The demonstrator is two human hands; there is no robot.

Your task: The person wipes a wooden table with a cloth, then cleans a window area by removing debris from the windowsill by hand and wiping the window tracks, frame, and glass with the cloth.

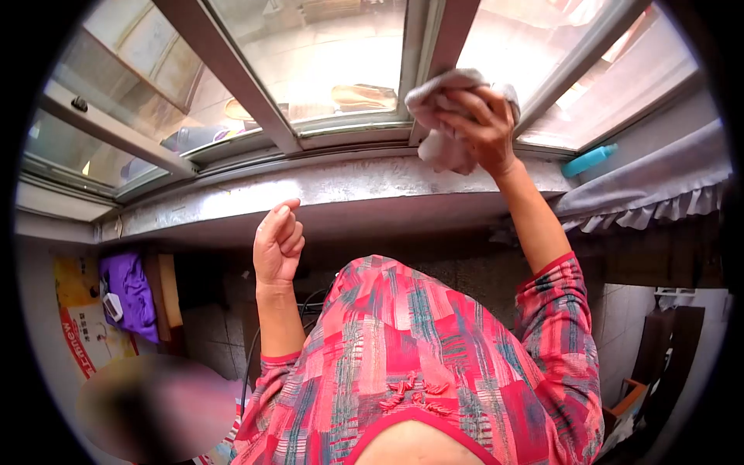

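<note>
My right hand (484, 128) is wrapped round a crumpled whitish cloth (449, 151) and holds it against the window frame (438, 58). Part of the cloth hangs below the fingers, just above the sill. Lower and to the left, my left hand (279, 242) is raised in front of the windowsill (325, 174) with its fingers curled in. Nothing shows in that hand, and it touches neither the sill nor the window. The window glass (318, 46) stretches across the top of the view, divided by metal bars.
A turquoise bottle (589, 160) lies at the sill's right end, beside a grey ruffled curtain (659, 182). Purple fabric (132, 294) lies at the left near a red and yellow printed box (89, 329). Dark cables run by my left forearm. A blurred round shape covers the lower left.
</note>
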